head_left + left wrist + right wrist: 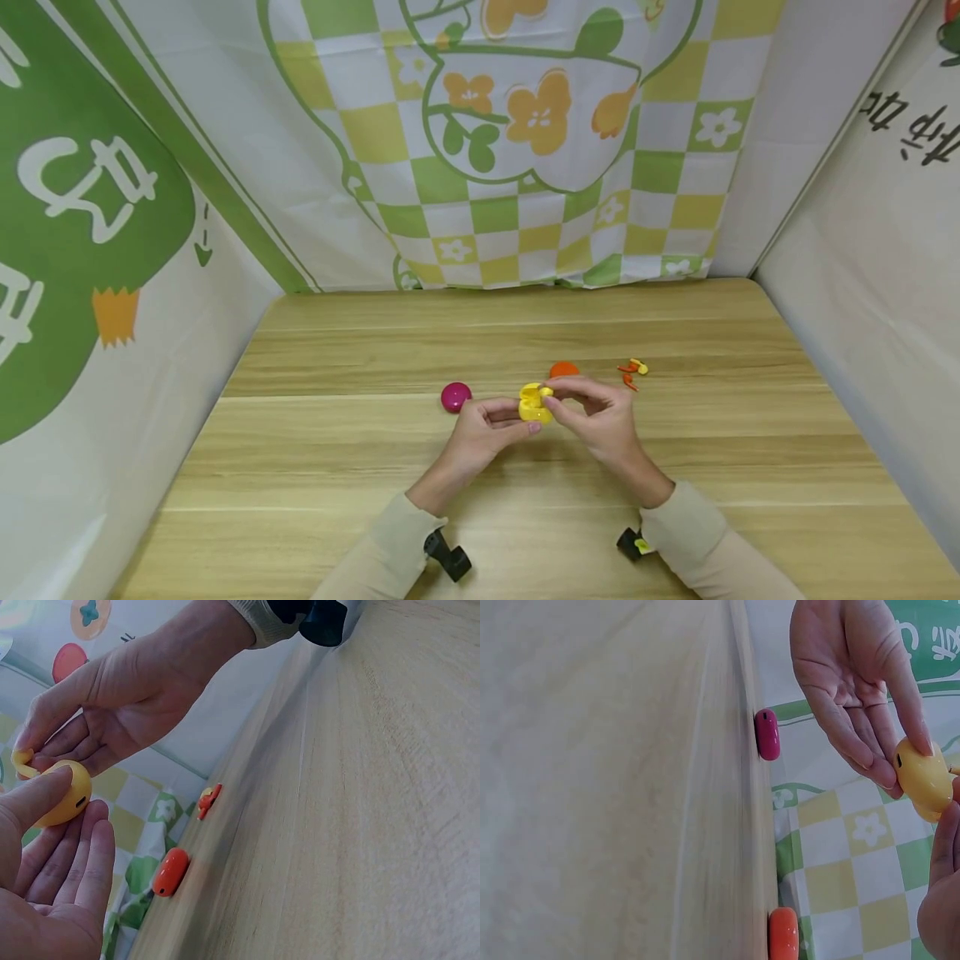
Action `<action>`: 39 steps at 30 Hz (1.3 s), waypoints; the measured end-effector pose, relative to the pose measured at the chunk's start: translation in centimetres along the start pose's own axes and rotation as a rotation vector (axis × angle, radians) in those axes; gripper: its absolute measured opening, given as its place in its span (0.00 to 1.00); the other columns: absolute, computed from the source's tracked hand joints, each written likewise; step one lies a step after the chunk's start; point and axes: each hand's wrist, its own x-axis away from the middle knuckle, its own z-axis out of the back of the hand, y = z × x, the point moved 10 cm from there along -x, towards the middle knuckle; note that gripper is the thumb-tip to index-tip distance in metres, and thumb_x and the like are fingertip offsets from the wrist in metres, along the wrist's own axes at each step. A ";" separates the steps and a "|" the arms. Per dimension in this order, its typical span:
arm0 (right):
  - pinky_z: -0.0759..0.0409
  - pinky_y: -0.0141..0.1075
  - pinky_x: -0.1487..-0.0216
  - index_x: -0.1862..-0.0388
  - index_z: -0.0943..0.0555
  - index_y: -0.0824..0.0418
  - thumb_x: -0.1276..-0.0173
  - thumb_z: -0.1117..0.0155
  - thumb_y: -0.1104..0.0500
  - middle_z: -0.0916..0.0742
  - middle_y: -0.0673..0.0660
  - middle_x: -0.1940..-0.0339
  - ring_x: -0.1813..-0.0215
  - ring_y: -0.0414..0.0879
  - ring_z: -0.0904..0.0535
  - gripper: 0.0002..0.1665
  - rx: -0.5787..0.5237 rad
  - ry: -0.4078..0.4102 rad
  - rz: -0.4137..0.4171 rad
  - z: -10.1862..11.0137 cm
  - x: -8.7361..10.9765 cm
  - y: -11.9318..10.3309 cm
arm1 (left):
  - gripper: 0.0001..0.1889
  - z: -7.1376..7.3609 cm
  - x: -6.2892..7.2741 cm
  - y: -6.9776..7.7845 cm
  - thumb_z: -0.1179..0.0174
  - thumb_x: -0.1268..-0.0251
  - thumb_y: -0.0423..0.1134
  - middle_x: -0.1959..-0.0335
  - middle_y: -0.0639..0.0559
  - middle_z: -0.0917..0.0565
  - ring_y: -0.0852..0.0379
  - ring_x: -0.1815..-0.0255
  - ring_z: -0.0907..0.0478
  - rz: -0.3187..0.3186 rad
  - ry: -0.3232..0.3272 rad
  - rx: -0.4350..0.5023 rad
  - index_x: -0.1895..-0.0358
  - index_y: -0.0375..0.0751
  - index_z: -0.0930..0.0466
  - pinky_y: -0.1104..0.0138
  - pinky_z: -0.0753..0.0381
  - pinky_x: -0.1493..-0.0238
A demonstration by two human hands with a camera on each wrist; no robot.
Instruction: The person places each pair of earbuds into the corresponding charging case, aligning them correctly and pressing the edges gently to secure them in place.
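My left hand (pixel 483 435) grips a yellow earbud case (pixel 534 413) above the table, thumb on the near side and fingers behind it. The case's lid stands up, hinged back. My right hand (pixel 606 414) pinches a yellow earbud (pixel 547 392) between thumb and fingertips, right at the case's right side. In the left wrist view the earbud (pixel 21 762) shows beside the rounded case (pixel 71 799), its stem partly covered by fingers. The right wrist view shows the left thumb pressed on the case (pixel 922 776).
On the wooden table (pixel 360 350), a magenta case (pixel 456 397) sits left of the hands. An orange case (pixel 564 368) lies just behind the right hand. Further right are loose earbuds, a yellow one (pixel 640 367) and orange ones (pixel 629 381). Printed cloth walls (pixel 525 225) enclose the table.
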 end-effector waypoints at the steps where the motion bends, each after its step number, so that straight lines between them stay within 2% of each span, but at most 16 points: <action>1: 0.11 0.32 0.47 0.55 0.13 0.77 0.34 0.24 0.68 0.06 0.49 0.55 0.56 0.44 0.11 0.13 0.006 0.000 0.002 0.0 0.0 0.0 | 0.20 0.0 0.0 0.0 0.26 0.36 0.31 0.44 0.36 0.10 0.52 0.47 0.09 -0.001 0.000 -0.002 0.41 0.30 0.14 0.64 0.10 0.44; 9: 0.10 0.33 0.48 0.55 0.11 0.74 0.37 0.25 0.75 0.06 0.52 0.55 0.57 0.42 0.12 0.11 0.073 0.000 0.024 -0.1 0.2 -0.3 | 0.21 0.0 0.0 0.2 0.25 0.36 0.32 0.44 0.36 0.11 0.51 0.47 0.09 -0.009 0.003 -0.005 0.41 0.31 0.14 0.64 0.10 0.44; 18: 0.11 0.29 0.51 0.55 0.10 0.70 0.40 0.26 0.79 0.08 0.67 0.58 0.56 0.39 0.12 0.15 0.164 -0.023 0.027 -0.5 0.4 -0.5 | 0.21 -0.2 0.0 0.3 0.26 0.36 0.30 0.44 0.35 0.11 0.53 0.48 0.09 -0.011 -0.007 0.012 0.41 0.30 0.15 0.63 0.10 0.44; 22: 0.11 0.28 0.53 0.55 0.10 0.67 0.42 0.25 0.79 0.08 0.66 0.59 0.55 0.38 0.12 0.17 0.212 -0.034 0.048 -0.6 0.4 -0.8 | 0.21 -0.2 0.0 0.3 0.26 0.35 0.30 0.44 0.34 0.11 0.55 0.48 0.09 -0.020 -0.009 0.015 0.40 0.29 0.15 0.64 0.10 0.44; 30: 0.12 0.26 0.55 0.56 0.09 0.63 0.41 0.23 0.76 0.07 0.62 0.59 0.58 0.43 0.12 0.16 0.290 -0.038 0.074 -0.9 0.4 -1.2 | 0.19 -0.2 0.0 0.2 0.26 0.36 0.29 0.45 0.36 0.10 0.56 0.50 0.09 -0.018 -0.002 0.013 0.42 0.29 0.14 0.64 0.10 0.45; 39: 0.13 0.24 0.52 0.57 0.09 0.61 0.44 0.21 0.76 0.07 0.60 0.60 0.59 0.45 0.11 0.18 0.366 -0.045 0.135 -1.2 0.3 -1.6 | 0.20 -0.3 0.1 0.2 0.26 0.36 0.30 0.45 0.35 0.10 0.55 0.49 0.09 -0.033 -0.008 0.016 0.42 0.28 0.14 0.63 0.10 0.44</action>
